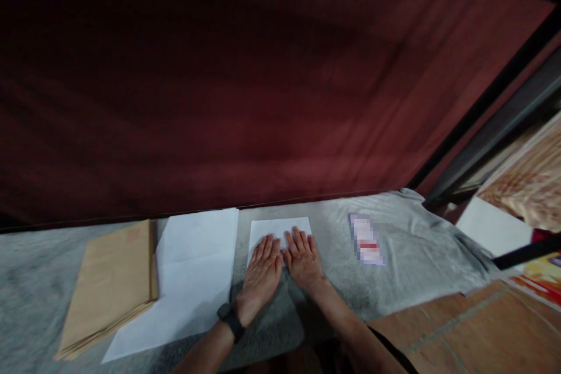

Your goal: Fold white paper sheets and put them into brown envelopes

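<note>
A small white sheet of paper [280, 227] lies on the grey cloth, its lower part covered by my hands. My left hand [263, 266] rests flat on its left side, fingers stretched out, a dark watch on the wrist. Beside it, my right hand [304, 258] presses flat on the right side of the sheet, fingers extended. The two thumbs almost meet. Whether the paper is folded, I cannot tell. Left of my hands are larger white sheets [199, 263] with a crease across them, partly under a stack of brown envelopes [109, 280].
A printed slip [367, 239], blurred out, lies on the grey cloth [337, 280] to the right. A dark red curtain [263, 99] hangs along the far edge. Dark frame bars [486, 93] slant at the right, with printed boxes behind. Brown floor tiles [473, 327] show at lower right.
</note>
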Motion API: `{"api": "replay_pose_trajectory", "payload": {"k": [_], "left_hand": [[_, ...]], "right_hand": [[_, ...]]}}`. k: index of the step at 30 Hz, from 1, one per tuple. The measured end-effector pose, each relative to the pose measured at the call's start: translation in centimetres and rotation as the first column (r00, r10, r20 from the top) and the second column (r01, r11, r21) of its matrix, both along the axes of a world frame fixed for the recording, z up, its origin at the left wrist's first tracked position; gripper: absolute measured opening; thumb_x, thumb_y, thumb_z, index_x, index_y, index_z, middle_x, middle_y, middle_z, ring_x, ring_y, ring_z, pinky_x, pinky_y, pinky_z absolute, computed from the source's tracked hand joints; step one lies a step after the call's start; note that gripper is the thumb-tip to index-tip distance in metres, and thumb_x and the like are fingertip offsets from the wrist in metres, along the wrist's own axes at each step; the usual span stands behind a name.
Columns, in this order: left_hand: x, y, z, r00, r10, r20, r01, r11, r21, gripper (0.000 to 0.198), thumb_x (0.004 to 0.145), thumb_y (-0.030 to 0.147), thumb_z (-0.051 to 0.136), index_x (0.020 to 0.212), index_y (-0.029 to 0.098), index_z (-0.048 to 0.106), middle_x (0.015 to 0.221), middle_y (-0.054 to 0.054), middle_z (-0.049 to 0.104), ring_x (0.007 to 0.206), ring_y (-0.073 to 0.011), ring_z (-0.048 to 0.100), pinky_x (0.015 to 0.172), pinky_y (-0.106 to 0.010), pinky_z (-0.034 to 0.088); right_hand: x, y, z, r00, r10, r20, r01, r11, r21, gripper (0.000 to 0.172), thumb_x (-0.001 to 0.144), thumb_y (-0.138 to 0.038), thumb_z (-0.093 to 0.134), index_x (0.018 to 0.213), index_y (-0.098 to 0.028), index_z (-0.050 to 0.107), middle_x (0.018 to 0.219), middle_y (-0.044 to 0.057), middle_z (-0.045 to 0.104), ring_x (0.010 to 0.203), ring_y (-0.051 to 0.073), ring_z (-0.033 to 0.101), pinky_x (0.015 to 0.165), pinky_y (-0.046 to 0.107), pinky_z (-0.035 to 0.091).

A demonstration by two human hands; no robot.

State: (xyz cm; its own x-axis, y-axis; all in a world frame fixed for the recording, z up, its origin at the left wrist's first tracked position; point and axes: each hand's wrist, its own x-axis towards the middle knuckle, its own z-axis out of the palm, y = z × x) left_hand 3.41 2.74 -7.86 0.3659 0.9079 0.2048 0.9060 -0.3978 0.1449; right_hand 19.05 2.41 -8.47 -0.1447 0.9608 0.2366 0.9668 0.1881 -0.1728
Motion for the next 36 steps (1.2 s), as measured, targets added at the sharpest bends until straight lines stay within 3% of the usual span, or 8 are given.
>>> {"api": "replay_pose_trajectory", "payload": {"k": [4, 9, 14, 19, 24, 30, 33, 36], "left_hand": [[1.8, 3.7, 1.0, 1.000, 0.001, -0.018, -0.002, 0.997, -0.071, 0.053, 0.100, 0.027, 0.025, 0.147, 0.016, 0.046, 0.157, -0.008, 0.041, 0.146, -0.0225, 0.035, 0.120, -0.043, 0.030], [0.4, 6.0, 0.9, 0.993, 0.117, -0.027, -0.117, 0.993, -0.003, 0.056, 0.100, 0.031, 0.025, 0.151, 0.013, 0.039, 0.158, -0.012, 0.037, 0.148, -0.0232, 0.031, 0.121, -0.046, 0.025], [-1.8, 2.5, 0.2, 0.974, 0.209, -0.091, -0.208, 0.978, 0.017, 0.059, 0.100, 0.034, 0.028, 0.150, 0.006, 0.039, 0.157, -0.018, 0.036, 0.147, -0.0280, 0.032, 0.119, -0.048, 0.028], [-2.2, -2.0, -0.2, 0.976, 0.181, -0.122, -0.177, 0.983, 0.044, 0.059, 0.098, 0.037, 0.033, 0.150, 0.011, 0.041, 0.157, -0.016, 0.037, 0.147, -0.0295, 0.033, 0.119, -0.052, 0.027], [-2.0, -2.9, 0.0, 0.980, 0.171, -0.102, -0.163, 0.984, 0.076, 0.058, 0.097, 0.038, 0.037, 0.148, 0.012, 0.045, 0.155, -0.016, 0.040, 0.146, -0.0303, 0.035, 0.118, -0.054, 0.027], [-0.8, -2.7, 0.7, 0.986, 0.158, -0.047, -0.152, 0.982, 0.110, 0.073, 0.092, 0.056, 0.045, 0.146, 0.007, 0.046, 0.153, -0.021, 0.043, 0.146, -0.0357, 0.034, 0.120, -0.055, 0.024], [0.4, -2.7, 1.3, 0.998, 0.069, 0.012, -0.070, 0.992, 0.102, 0.081, 0.088, 0.059, 0.051, 0.153, 0.012, 0.036, 0.159, -0.017, 0.034, 0.147, -0.0348, 0.031, 0.120, -0.054, 0.026], [1.5, -2.8, 2.4, 0.995, 0.041, 0.087, -0.050, 0.993, 0.107, 0.078, 0.093, 0.050, 0.049, 0.156, 0.011, 0.027, 0.160, -0.017, 0.033, 0.146, -0.0315, 0.034, 0.117, -0.048, 0.033]], "right_hand": [[0.0, 0.2, 0.0, 1.000, 0.000, 0.002, 0.000, 1.000, -0.017, 0.053, 0.103, -0.040, 0.036, 0.153, -0.022, 0.037, 0.160, 0.011, 0.031, 0.146, 0.031, 0.034, 0.118, 0.054, 0.023], [0.3, 0.1, 0.2, 1.000, -0.003, -0.021, 0.003, 1.000, -0.007, 0.054, 0.102, -0.044, 0.036, 0.153, -0.024, 0.039, 0.159, 0.010, 0.034, 0.143, 0.030, 0.039, 0.117, 0.049, 0.026], [1.0, -0.2, 1.1, 0.996, -0.061, -0.064, 0.060, 0.998, -0.017, 0.053, 0.100, -0.042, 0.043, 0.149, -0.020, 0.045, 0.155, 0.010, 0.042, 0.141, 0.030, 0.041, 0.117, 0.049, 0.027], [2.4, 0.2, 2.4, 0.956, -0.269, -0.115, 0.266, 0.963, -0.037, 0.055, 0.097, -0.029, 0.046, 0.147, -0.006, 0.044, 0.138, 0.022, 0.057, 0.122, 0.032, 0.056, 0.103, 0.044, 0.042], [3.7, 0.7, 2.8, 0.886, -0.346, -0.310, 0.342, 0.937, -0.067, 0.042, 0.091, -0.023, 0.047, 0.128, -0.006, 0.059, 0.109, 0.020, 0.069, 0.101, 0.029, 0.065, 0.088, 0.037, 0.049], [5.3, 1.5, 3.7, 0.578, -0.308, -0.755, 0.134, 0.949, -0.285, 0.013, 0.077, -0.031, 0.058, 0.068, -0.022, 0.061, 0.061, 0.000, 0.062, 0.065, 0.019, 0.061, 0.059, 0.027, 0.043], [5.3, 1.5, 5.0, 0.434, -0.295, -0.851, 0.045, 0.951, -0.306, 0.021, 0.077, -0.041, 0.058, 0.069, -0.022, 0.057, 0.058, -0.004, 0.057, 0.056, 0.015, 0.055, 0.052, 0.025, 0.039], [4.6, 0.9, 6.8, 0.109, -0.245, -0.963, -0.104, 0.961, -0.256, 0.028, 0.073, -0.047, 0.067, 0.077, -0.021, 0.058, 0.064, -0.005, 0.060, 0.057, 0.013, 0.054, 0.055, 0.024, 0.041]]}}
